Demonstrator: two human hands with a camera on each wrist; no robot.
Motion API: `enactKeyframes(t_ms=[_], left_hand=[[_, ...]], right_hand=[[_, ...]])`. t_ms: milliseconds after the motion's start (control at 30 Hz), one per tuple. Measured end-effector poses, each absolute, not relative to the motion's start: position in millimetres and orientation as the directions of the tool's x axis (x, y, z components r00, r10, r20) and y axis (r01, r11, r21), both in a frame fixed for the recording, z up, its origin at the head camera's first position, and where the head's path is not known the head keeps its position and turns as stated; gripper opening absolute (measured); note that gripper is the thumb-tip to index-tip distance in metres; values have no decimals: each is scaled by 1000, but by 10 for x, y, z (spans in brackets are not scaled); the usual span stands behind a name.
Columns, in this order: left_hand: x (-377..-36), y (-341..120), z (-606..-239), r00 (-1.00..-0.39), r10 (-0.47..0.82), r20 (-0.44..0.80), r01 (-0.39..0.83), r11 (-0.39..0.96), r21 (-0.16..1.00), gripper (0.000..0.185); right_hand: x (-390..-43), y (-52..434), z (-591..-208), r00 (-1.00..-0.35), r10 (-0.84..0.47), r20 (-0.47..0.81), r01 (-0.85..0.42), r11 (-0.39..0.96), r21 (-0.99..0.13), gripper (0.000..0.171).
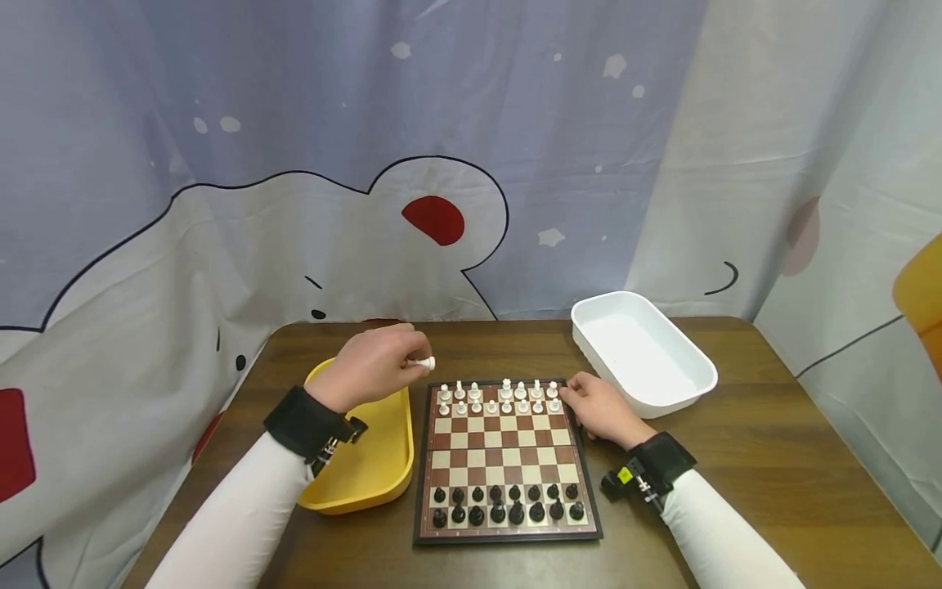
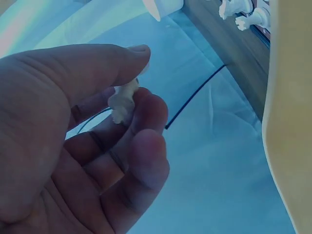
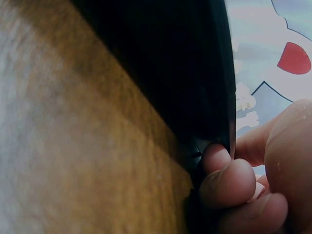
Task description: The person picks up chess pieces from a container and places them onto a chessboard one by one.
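A small chessboard [image 1: 506,458] lies on the wooden table [image 1: 773,458], white pieces [image 1: 500,396] along its far rows, black pieces [image 1: 508,505] along its near rows. My left hand [image 1: 375,364] hovers over the yellow tray [image 1: 368,466] and pinches a white chess piece [image 1: 423,362] between thumb and fingertips; the left wrist view shows that piece [image 2: 123,101] held sideways. My right hand [image 1: 599,406] rests on the table at the board's far right edge, with curled fingers [image 3: 229,180] pressed against the dark board edge [image 3: 195,97].
A white tub [image 1: 642,352] stands at the table's back right, just beyond my right hand. The yellow tray sits against the board's left side. A printed curtain [image 1: 441,164] hangs behind the table.
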State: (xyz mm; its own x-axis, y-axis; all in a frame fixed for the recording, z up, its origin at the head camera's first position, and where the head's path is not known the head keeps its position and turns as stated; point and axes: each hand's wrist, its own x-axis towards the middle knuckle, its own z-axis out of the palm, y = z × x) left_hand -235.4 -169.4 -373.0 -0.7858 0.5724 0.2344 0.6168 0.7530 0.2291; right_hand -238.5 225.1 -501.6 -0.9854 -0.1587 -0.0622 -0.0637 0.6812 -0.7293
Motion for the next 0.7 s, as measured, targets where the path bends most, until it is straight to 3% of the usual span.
enactKeyframes(t_ms=[333,700], left_hand=[[-2446,-1513,-3742,-730,629,269,683,688,245,12],[-2564,-1286,-3808,-711,669,217,703,665,253,12]], right_hand=[[-2400,2255,-5023,-985,-160,-61,-67,690,-721,26],[-2396,2230,-5009,-984,-161,-69,-61,684,-726,26]])
